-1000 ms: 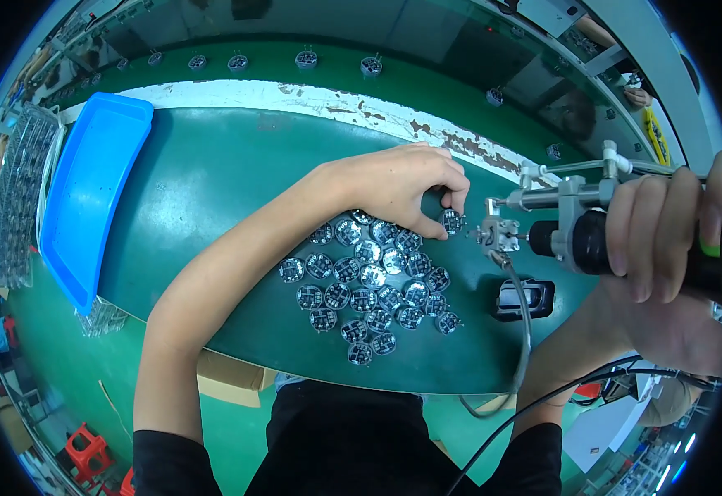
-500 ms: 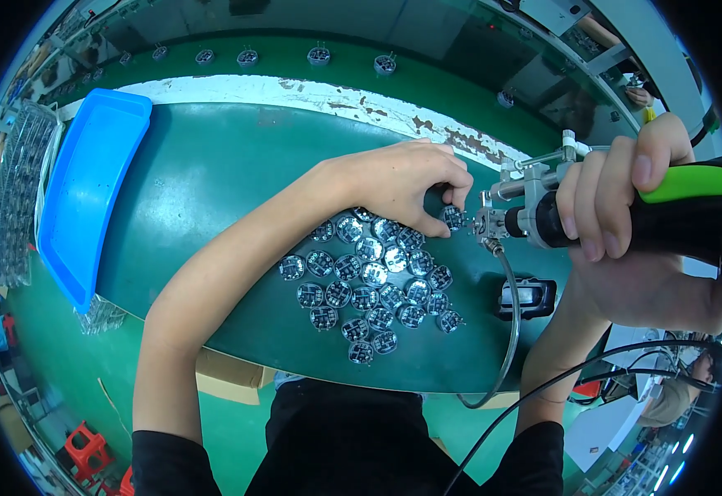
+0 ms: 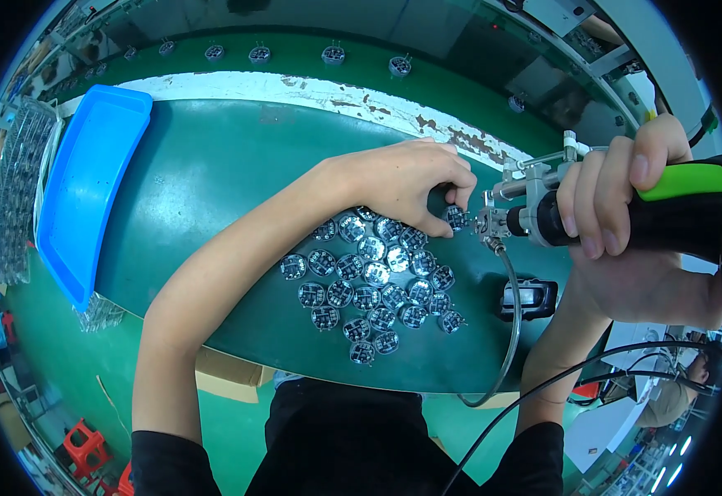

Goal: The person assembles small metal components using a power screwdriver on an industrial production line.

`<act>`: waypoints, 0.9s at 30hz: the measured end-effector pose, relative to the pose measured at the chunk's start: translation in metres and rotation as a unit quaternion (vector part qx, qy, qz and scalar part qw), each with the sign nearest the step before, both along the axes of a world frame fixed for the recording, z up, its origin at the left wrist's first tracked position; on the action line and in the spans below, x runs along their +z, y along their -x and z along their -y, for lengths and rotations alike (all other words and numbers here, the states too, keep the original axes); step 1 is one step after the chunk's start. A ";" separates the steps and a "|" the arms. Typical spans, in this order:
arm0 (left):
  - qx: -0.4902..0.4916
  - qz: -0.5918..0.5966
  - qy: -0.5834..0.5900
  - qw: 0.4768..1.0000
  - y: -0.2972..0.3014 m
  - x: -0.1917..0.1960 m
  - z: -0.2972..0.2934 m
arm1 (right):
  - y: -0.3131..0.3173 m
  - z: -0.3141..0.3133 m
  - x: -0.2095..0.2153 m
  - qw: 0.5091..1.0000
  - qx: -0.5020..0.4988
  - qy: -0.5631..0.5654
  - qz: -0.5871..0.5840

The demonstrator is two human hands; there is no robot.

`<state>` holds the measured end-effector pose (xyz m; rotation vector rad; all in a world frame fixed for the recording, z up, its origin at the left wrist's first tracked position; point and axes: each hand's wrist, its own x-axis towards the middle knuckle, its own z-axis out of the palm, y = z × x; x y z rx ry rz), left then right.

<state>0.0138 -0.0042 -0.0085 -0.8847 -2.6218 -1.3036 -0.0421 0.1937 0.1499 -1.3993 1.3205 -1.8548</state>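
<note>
My left hand (image 3: 406,183) reaches across the bench and pinches a small round circuit-board part (image 3: 456,217) between thumb and fingers. Right beside that part is the metal tip of a black and green hand-held tool (image 3: 543,217); whether the two touch I cannot tell. My right hand (image 3: 617,202) is wrapped round the tool's thick body from above. A clear hose (image 3: 511,331) runs down from its front end. Just below my left hand, several more round circuit-board parts (image 3: 366,298) lie loosely grouped on the green bench top (image 3: 212,174).
A blue tray (image 3: 88,198) stands at the left end, beside stacked clear plastic trays (image 3: 22,194). Near the right end lies a small black device (image 3: 528,298). Beyond the white worn ledge (image 3: 295,89), a green conveyor belt (image 3: 295,59) carries spaced round parts. A black cable (image 3: 576,370) crosses at lower right.
The round parts on the conveyor belt have shifted to the right. My left hand and its part have moved very slightly right, toward the tool tip. My right hand keeps its grip.
</note>
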 end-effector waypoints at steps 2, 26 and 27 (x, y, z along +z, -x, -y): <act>-0.001 0.001 0.001 1.000 0.000 0.000 0.000 | -0.002 0.000 -0.001 1.000 -0.001 -0.001 0.005; 0.004 0.067 0.041 0.997 -0.004 0.018 -0.001 | 0.006 -0.044 0.033 0.996 0.019 0.088 0.024; 0.010 0.066 0.049 0.997 -0.008 0.022 -0.002 | 0.004 -0.049 0.035 0.995 0.025 0.096 0.022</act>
